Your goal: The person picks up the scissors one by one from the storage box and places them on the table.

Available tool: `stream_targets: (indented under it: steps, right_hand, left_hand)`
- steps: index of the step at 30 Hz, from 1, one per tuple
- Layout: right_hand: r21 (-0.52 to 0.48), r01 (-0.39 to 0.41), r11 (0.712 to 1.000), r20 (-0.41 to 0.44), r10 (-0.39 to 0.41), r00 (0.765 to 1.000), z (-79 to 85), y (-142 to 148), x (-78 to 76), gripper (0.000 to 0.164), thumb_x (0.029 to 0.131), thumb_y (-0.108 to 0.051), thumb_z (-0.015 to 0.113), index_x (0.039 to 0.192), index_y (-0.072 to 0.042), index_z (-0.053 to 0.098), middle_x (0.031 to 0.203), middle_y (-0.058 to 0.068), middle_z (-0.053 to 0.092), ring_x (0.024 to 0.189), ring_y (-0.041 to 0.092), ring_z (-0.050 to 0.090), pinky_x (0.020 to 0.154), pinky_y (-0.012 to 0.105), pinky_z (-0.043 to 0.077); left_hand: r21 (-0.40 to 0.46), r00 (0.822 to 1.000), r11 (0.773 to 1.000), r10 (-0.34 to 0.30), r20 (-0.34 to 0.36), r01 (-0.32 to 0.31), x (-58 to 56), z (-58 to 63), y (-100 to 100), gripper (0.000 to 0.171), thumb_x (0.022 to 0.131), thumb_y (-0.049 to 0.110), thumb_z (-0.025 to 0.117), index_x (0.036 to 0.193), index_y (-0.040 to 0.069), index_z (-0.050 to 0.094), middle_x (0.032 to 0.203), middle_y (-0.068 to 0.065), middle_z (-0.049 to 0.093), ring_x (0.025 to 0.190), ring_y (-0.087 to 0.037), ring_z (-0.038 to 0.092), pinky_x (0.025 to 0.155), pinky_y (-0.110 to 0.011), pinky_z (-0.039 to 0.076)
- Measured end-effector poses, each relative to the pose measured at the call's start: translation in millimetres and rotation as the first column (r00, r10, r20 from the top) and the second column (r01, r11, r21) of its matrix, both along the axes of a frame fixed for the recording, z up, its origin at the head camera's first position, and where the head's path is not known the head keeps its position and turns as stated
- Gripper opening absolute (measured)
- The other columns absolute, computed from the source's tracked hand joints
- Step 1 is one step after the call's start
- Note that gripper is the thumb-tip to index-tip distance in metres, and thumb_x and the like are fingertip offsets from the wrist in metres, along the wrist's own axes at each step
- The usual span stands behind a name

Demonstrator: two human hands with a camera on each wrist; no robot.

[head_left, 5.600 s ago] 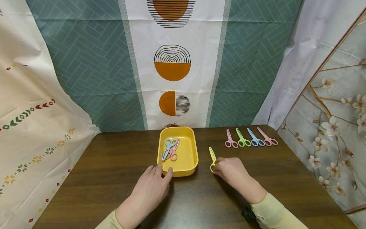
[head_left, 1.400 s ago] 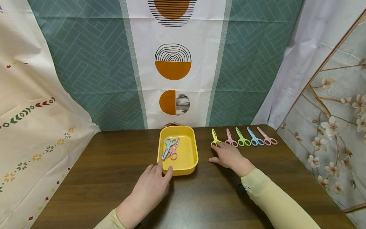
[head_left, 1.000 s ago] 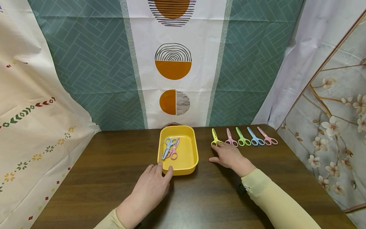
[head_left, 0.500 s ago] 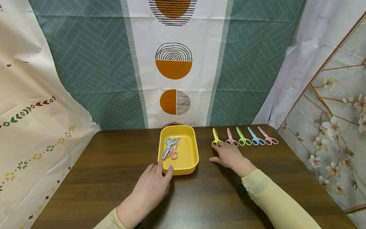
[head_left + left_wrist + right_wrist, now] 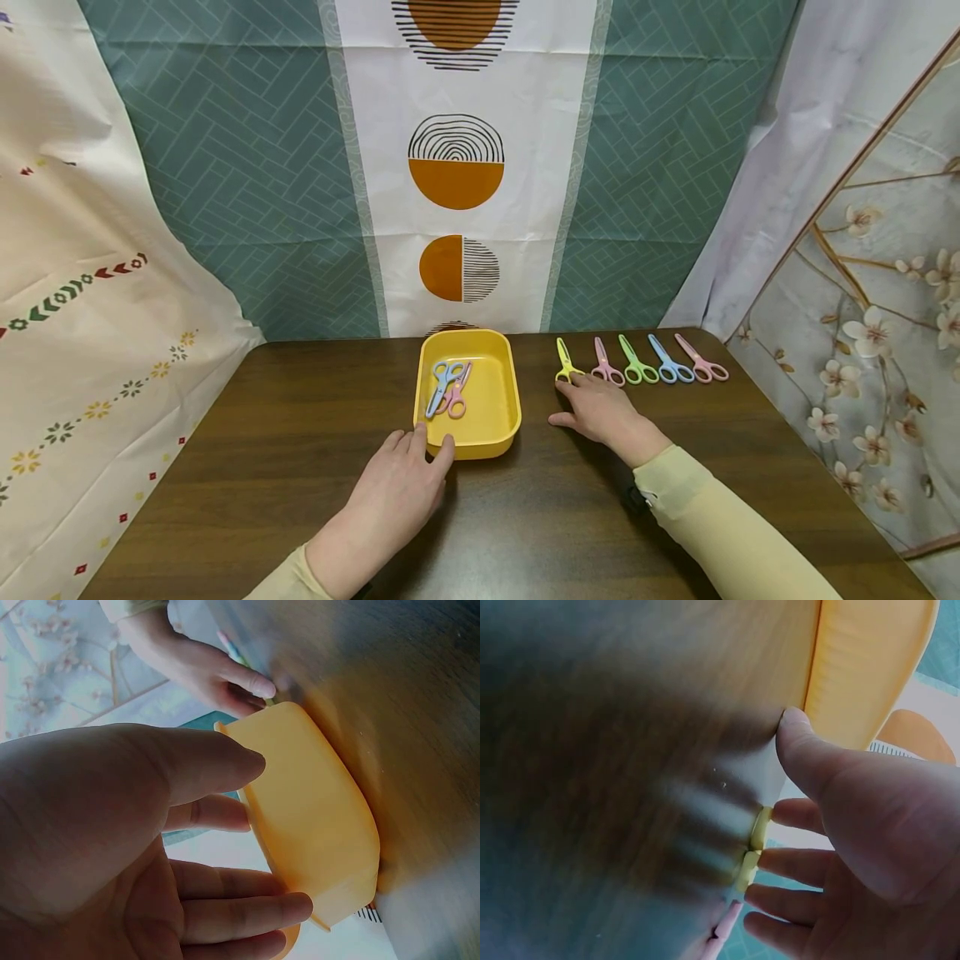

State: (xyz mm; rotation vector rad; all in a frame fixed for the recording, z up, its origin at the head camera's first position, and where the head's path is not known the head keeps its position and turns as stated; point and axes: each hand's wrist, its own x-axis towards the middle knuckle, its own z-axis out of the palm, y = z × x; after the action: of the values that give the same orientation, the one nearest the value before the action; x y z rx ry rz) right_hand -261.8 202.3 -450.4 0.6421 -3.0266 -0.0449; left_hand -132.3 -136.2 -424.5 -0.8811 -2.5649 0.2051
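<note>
A wood-grained worktop (image 5: 480, 533) is seen from its near edge; a yellow tray (image 5: 474, 452) is placed near the middle of its far edge, and two pairs of scissors are contained in it. Blue scissors (image 5: 437, 395) are laid across pink scissors (image 5: 456, 392) along the tray's left side, the blue blades being pointed towards the tray's near left corner.

That same corner is touched by the left hand (image 5: 393, 492), whose fingers are held wide — thumb at the near wall, forefinger at the rim.

Between the tray and the worktop's far right corner a row of five is arranged, blades directed to the far edge: yellow scissors (image 5: 564, 358), inner pink scissors (image 5: 603, 362), green scissors (image 5: 632, 359), light-blue scissors (image 5: 666, 358) and outer pink scissors (image 5: 696, 357); the last are placed closest to that corner. The handle loops of the yellow pair are touched by the right hand (image 5: 603, 412); its fingers are extended and slightly parted, the thumb being set well apart. Behind the far edge a patterned cloth (image 5: 517, 192) is hung.
</note>
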Motion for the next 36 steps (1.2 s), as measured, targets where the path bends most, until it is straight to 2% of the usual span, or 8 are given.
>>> stream_targets:
  steps: [5, 12, 18, 21, 26, 36]
  right_hand:
    - [0.001, 0.004, 1.0, -0.029, -0.004, 1.0, 1.1, -2, 2.9, 0.069, 0.102, -0.052, 0.077, 0.148, -0.002, 0.066, 0.147, 0.028, 0.064, 0.132, 0.05, 0.064, 0.11, 0.063, 0.052]
    - [-0.008, -0.006, 1.0, -0.102, 0.005, 0.995, 6.6, -10, 10.6, 0.068, 0.102, -0.046, 0.079, 0.149, 0.001, 0.064, 0.151, 0.029, 0.061, 0.139, 0.049, 0.059, 0.116, 0.062, 0.048]
    - [-0.043, -0.037, 0.998, -0.252, 0.025, 0.968, 16.0, -20, 14.6, 0.057, 0.107, -0.034, 0.075, 0.149, 0.002, 0.065, 0.152, 0.026, 0.062, 0.143, 0.046, 0.058, 0.12, 0.058, 0.045]
    - [-0.057, -0.041, 0.998, -0.293, 0.022, 0.956, 21.2, -27, 16.9, 0.055, 0.109, -0.033, 0.072, 0.152, 0.0, 0.063, 0.155, 0.024, 0.061, 0.147, 0.043, 0.055, 0.121, 0.058, 0.045]
    - [-0.094, -0.061, 0.994, -0.303, 0.029, 0.953, 29.9, -37, 23.2, 0.058, 0.11, -0.037, 0.068, 0.156, -0.003, 0.06, 0.161, 0.02, 0.057, 0.152, 0.041, 0.051, 0.124, 0.058, 0.041]
    - [-0.097, -0.145, 0.985, -0.266, 0.115, 0.957, 45.9, -68, 35.4, 0.069, 0.108, -0.05, 0.067, 0.161, -0.006, 0.056, 0.165, 0.016, 0.053, 0.157, 0.038, 0.044, 0.128, 0.056, 0.034]
  left_hand:
    - [-0.003, 1.0, 1.0, -0.001, -0.007, 0.001, -0.1, -0.3, 0, 0.051, 0.089, 0.028, 0.088, 0.13, 0.006, 0.069, 0.116, -0.031, 0.074, 0.1, -0.04, 0.077, 0.099, -0.05, 0.058]
    - [0.001, 1.0, 1.0, -0.004, -0.001, 0.004, 1.3, 2.5, 1, 0.049, 0.091, 0.027, 0.088, 0.131, 0.006, 0.069, 0.117, -0.03, 0.074, 0.099, -0.039, 0.077, 0.099, -0.049, 0.058]
    - [0.003, 1.0, 1.0, 0.004, 0.014, -0.004, 2.1, 5.3, 1, 0.048, 0.093, 0.028, 0.087, 0.132, 0.007, 0.069, 0.12, -0.03, 0.074, 0.101, -0.039, 0.078, 0.1, -0.048, 0.058]
    - [0.0, 1.0, 1.0, 0.008, 0.024, -0.008, 2.6, 5.9, 1, 0.048, 0.093, 0.028, 0.087, 0.133, 0.007, 0.069, 0.12, -0.03, 0.074, 0.102, -0.039, 0.077, 0.101, -0.048, 0.058]
    - [0.0, 1.0, 1.0, 0.004, 0.017, -0.004, 1.5, 3.2, 1, 0.05, 0.091, 0.028, 0.088, 0.132, 0.007, 0.069, 0.118, -0.03, 0.073, 0.1, -0.04, 0.077, 0.1, -0.05, 0.058]
    - [-0.01, 1.0, 1.0, 0.006, 0.001, -0.006, 2.6, 3.7, 0, 0.051, 0.09, 0.03, 0.089, 0.131, 0.008, 0.069, 0.118, -0.029, 0.074, 0.101, -0.038, 0.077, 0.099, -0.048, 0.059]
